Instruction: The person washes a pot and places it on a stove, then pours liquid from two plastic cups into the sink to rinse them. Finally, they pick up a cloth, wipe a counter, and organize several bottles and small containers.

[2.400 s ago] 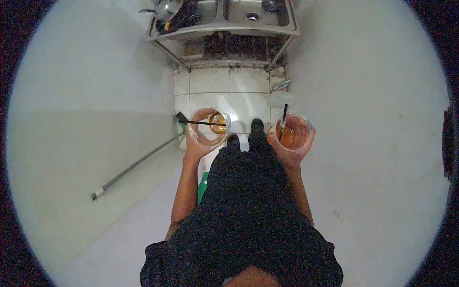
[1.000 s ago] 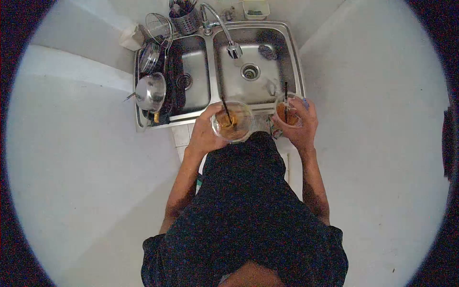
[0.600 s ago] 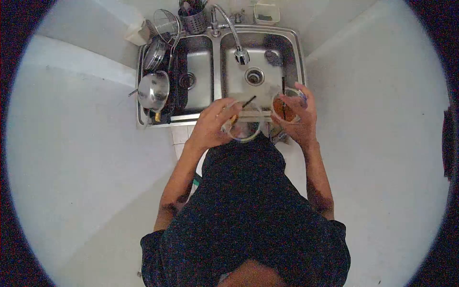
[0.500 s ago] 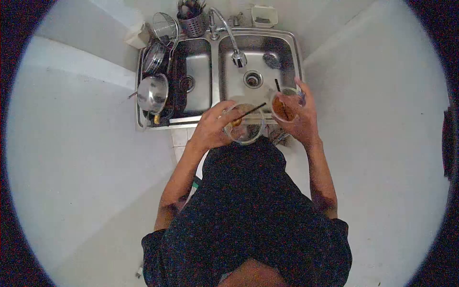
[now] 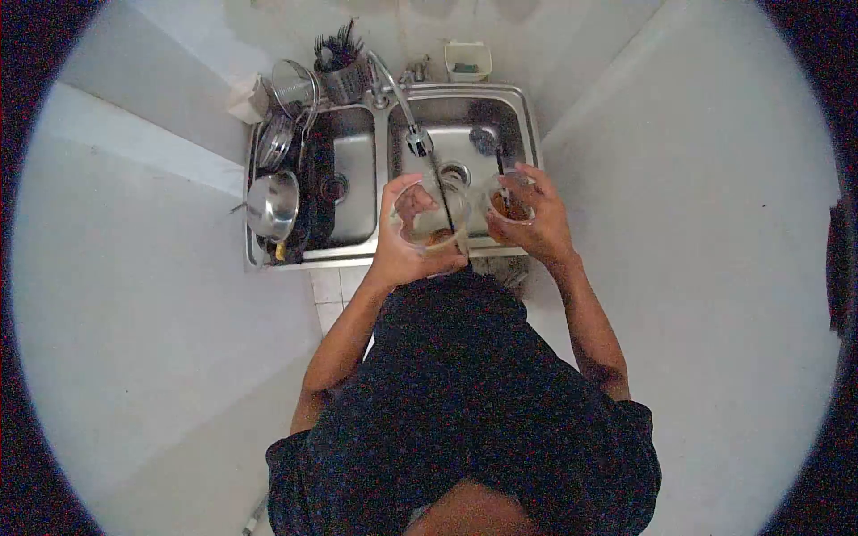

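My left hand [image 5: 400,250] is wrapped round a clear plastic cup [image 5: 460,204], tilted over the front rim of the sink. A dark straw [image 5: 443,192] stands in this cup, and a little brown stuff shows low in it. In my right hand [image 5: 545,221] is a second clear cup [image 5: 511,207] with brown-orange contents. Another dark straw [image 5: 500,163] sticks up from that one. The two cups are apart, both near the front edge of the right basin [image 5: 460,112]. My palms and fingers hide parts of both cups.
The faucet [image 5: 417,138] hangs over the right basin, where a dark scrubber [image 5: 483,140] lies at the back. A steel bowl [image 5: 273,205] and strainer [image 5: 294,85] crowd the left side. Behind stand a cutlery holder [image 5: 344,82] and a white sponge tub [image 5: 469,61].
My left hand has turned its cup and moved slightly left, and that straw now points toward the basin. The right hand's cup has shifted a little left. The view has tilted.
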A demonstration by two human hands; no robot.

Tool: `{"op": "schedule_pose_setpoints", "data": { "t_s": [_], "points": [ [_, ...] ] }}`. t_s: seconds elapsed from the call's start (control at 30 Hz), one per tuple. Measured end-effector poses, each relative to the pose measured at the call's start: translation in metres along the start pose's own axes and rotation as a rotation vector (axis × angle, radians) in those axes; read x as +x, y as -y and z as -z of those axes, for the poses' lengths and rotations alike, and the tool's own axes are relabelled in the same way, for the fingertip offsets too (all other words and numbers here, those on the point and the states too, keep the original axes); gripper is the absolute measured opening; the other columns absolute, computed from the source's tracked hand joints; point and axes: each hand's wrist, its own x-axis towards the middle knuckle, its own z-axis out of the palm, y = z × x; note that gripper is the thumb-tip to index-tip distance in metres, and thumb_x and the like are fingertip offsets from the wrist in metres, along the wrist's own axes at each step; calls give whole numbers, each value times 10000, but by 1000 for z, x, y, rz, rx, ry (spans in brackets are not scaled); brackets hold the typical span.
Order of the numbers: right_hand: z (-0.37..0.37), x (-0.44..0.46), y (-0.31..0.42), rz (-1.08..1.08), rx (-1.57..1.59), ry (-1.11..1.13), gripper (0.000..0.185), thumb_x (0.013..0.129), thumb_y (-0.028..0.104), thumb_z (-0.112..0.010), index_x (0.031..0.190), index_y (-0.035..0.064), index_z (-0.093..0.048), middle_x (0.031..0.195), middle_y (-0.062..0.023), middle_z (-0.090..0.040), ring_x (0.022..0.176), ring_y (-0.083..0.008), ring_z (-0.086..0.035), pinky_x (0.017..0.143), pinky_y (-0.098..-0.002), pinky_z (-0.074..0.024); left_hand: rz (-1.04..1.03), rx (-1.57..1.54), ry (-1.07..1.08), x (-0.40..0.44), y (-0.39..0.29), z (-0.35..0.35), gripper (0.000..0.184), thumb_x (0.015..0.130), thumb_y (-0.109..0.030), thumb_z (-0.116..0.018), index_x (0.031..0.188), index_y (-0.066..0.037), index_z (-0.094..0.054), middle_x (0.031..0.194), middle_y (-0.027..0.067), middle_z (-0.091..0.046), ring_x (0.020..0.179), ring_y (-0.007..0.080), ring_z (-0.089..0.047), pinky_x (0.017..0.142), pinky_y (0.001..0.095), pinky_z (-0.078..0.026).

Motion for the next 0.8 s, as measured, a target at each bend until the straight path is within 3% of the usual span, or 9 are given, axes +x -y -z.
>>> {"op": "schedule_pose_setpoints", "data": {
  "t_s": [0.1,0.27,0.43,0.63,0.73,0.8],
  "points": [
    [2,9,4,-134,286,17,573,670,161,-878,1203,111,-675,1360,-114,-515,1105,-295,-625,887,-378,-544,-51,-162,-34,17,-3,1,1099,504,-125,-969,1385,-90,-313,1166,70,-484,1178,255,-536,999,409,-475],
    [8,26,0,34,205,-3,568,678,140,-867,1213,134,-677,1336,-131,-508,1081,-274,-617,892,-363,-540,-72,-227,10,29,-17,4,1098,544,-159,-956,1402,-81,-276,1276,147,-498,1156,272,-578,973,416,-512],
    [3,38,-2,99,256,-18,587,685,134,-859,1240,154,-670,1320,-140,-511,1031,-253,-620,890,-359,-539,-49,-71,-24,20,-43,4,1266,526,-224,-976,1477,-154,-143,1358,192,-472,1161,314,-595,973,457,-508],
    [-4,43,-7,39,92,-18,657,679,220,-856,1293,142,-633,1330,-144,-522,1062,-261,-623,916,-365,-530,-421,403,133,9,-36,24,1163,538,-247,-972,1439,-106,-251,1386,194,-443,1195,313,-571,986,439,-502],
    [-4,45,-8,44,60,-42,684,672,243,-856,1304,128,-620,1339,-161,-542,1093,-268,-624,926,-367,-527,-546,633,82,6,-50,30,1101,551,-237,-967,1415,-82,-303,1369,191,-459,1187,314,-576,993,437,-497],
    [-4,45,-9,37,57,-48,689,670,243,-856,1304,118,-617,1334,-176,-561,1106,-276,-625,923,-370,-530,-541,565,4,7,-67,22,1030,544,-204,-961,1383,-90,-373,1269,173,-540,1127,291,-615,941,412,-512]
  ]
}}
